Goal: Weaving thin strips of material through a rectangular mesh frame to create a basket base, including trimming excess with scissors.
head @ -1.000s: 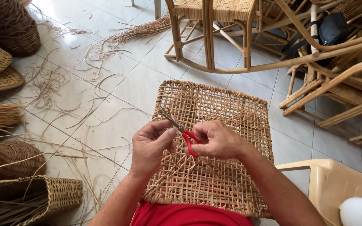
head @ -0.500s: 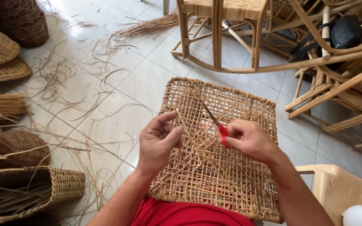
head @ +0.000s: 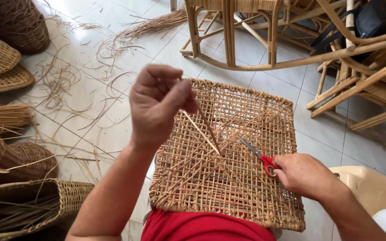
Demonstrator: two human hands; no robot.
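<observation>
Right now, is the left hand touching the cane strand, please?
Touching: the head view shows the left hand raised above the woven panel, pinching the cane strand.

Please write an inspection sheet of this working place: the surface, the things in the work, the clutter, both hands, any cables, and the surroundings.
Surface: pale tiled floor; the woven cane panel rests on the person's lap.
Job's things: cane panel, open weave, loose strands on top; thin cane strand pulled up from it; red-handled scissors lying on the panel.
Clutter: loose cane strands scattered on the floor; bundle of cane near the chair legs.
Hands: left hand raised, pinching the strand; right hand low, holding the scissors' handles.
Cables: nothing seen.
Surroundings: wicker baskets at left, rattan chair frames behind, beige plastic chair at right.
</observation>
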